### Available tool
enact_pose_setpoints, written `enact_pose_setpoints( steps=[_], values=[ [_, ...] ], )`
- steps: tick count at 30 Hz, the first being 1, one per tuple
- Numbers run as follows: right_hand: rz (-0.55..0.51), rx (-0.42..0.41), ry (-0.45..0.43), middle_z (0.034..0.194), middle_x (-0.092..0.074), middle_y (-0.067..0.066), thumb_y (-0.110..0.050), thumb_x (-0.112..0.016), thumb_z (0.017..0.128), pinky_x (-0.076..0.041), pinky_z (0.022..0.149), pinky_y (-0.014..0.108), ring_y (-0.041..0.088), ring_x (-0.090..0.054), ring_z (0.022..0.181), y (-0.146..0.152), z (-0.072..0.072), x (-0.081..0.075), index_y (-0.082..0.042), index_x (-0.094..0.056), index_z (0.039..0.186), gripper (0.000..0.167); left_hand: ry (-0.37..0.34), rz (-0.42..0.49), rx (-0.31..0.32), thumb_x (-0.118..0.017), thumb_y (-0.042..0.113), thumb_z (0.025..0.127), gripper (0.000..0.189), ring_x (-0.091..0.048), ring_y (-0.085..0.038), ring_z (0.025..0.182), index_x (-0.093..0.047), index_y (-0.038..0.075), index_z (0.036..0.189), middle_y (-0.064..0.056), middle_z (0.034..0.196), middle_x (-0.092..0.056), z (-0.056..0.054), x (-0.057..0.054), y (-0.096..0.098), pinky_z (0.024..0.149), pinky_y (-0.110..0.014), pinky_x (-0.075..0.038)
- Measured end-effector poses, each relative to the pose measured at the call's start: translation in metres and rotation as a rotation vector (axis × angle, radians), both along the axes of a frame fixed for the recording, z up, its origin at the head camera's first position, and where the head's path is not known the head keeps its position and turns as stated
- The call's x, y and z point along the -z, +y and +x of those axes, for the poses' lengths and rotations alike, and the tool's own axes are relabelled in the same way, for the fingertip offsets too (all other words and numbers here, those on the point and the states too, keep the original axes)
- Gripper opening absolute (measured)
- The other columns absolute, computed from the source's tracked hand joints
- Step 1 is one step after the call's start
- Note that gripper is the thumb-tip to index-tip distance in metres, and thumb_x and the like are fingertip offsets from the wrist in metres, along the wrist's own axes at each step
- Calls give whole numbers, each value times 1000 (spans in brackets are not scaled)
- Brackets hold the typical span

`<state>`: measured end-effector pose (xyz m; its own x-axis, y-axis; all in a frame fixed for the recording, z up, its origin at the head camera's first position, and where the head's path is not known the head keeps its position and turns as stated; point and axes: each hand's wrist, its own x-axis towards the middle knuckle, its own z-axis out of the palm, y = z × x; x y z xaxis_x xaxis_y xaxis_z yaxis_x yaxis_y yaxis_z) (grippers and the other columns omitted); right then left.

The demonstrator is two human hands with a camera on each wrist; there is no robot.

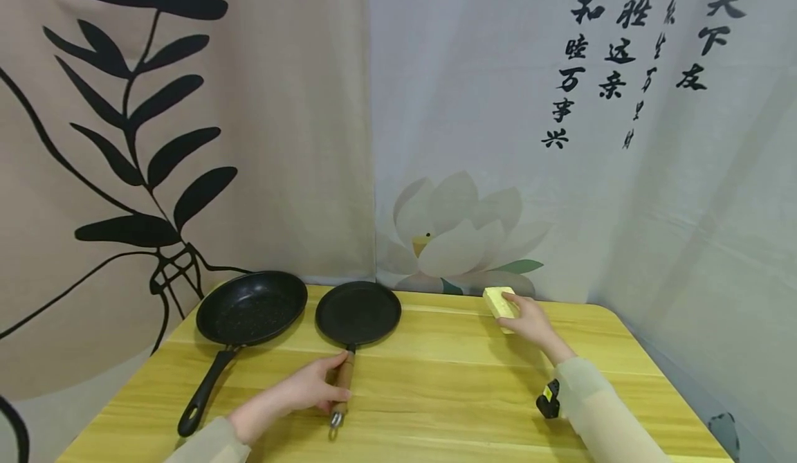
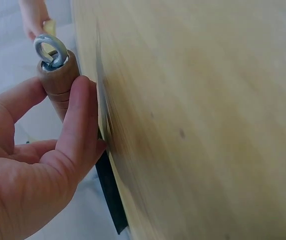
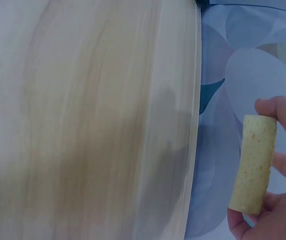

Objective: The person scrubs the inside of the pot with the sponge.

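The right sleeve [image 1: 604,411] is off-white, ending in a broad cuff [image 1: 575,378] with a faint grey-green tint. The left sleeve [image 1: 214,443] is similarly pale and reaches close to the wrist. The left grip [image 1: 314,385] and right grip [image 1: 529,320] are bare. Beside the right sleeve shows a black piece [image 1: 548,401] with a yellow mark; whether it is worn is unclear.

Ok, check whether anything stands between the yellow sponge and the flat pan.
Nothing visible does: in the head view only bare tabletop shows between the yellow sponge in the right hand and the flat pan. The left hand grips the pan's wooden handle, off that line.
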<state>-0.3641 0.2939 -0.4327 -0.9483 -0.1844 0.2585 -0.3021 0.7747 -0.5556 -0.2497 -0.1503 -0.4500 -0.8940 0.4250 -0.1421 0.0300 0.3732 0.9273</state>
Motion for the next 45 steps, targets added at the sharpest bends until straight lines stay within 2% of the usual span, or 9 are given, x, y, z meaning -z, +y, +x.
enact_pose_setpoints(
  steps=[13,19,26,30,32,36,41,44,45],
  values=[
    [13,-20,23,132,-46,36,-17,-71,85,-38,97,64,52,-43,121,-6,-1,2,8,-46,139,65,1,-19,34,-73,6,86,83,-64,-22,61,-21,-12,148,-42,141,-29,-3,1,15,56,-36,-57],
    [7,-26,10,133,-47,35,-18,-71,85,-37,98,64,51,-42,122,-6,0,2,7,-46,139,65,15,-28,59,-73,5,85,81,-61,-19,55,-24,-12,148,-39,141,-33,-4,-1,29,54,-34,-56],
    [7,-28,11,133,-47,34,-19,-72,85,-38,97,63,50,-43,122,-8,0,1,6,-46,140,66,65,-41,95,-74,4,84,81,-59,-17,51,-26,-14,146,-39,139,-37,-3,-4,51,52,-36,-56],
    [18,-36,18,133,-48,32,-22,-73,84,-38,97,62,49,-43,122,-10,-1,0,4,-48,139,66,79,-64,113,-75,4,83,80,-60,-19,50,-27,-14,145,-36,136,-42,-4,-5,63,51,-36,-56],
    [19,-43,15,134,-48,32,-22,-73,84,-38,97,63,49,-43,123,-11,-1,0,4,-47,140,67,86,-80,120,-75,4,83,80,-60,-19,50,-27,-15,145,-33,128,-50,-5,-4,68,51,-35,-55],
    [7,-55,-2,136,-46,32,-22,-73,85,-37,98,64,50,-41,125,-15,0,0,4,-47,140,67,102,-123,141,-75,7,83,81,-61,-20,52,-27,-16,144,-29,123,-56,-8,-6,80,52,-33,-55],
    [1,-61,-13,138,-45,31,-22,-73,85,-37,99,64,49,-40,126,-20,-1,2,2,-47,141,66,149,-202,159,-76,11,84,81,-62,-18,55,-29,-17,143,-32,133,-49,-9,-9,93,59,-28,-53],
    [0,-67,-5,137,-46,31,-21,-74,84,-37,99,64,49,-40,126,-23,-2,2,2,-48,140,66,139,-218,159,-76,11,84,81,-62,-19,55,-29,-16,144,-31,132,-51,-8,-10,98,60,-26,-52],
    [-3,-69,-4,136,-46,31,-21,-74,83,-36,99,64,49,-40,126,-24,-2,2,2,-48,140,66,132,-212,159,-75,11,84,81,-63,-19,54,-28,-16,144,-30,130,-52,-8,-10,99,57,-26,-52]
  ],
)
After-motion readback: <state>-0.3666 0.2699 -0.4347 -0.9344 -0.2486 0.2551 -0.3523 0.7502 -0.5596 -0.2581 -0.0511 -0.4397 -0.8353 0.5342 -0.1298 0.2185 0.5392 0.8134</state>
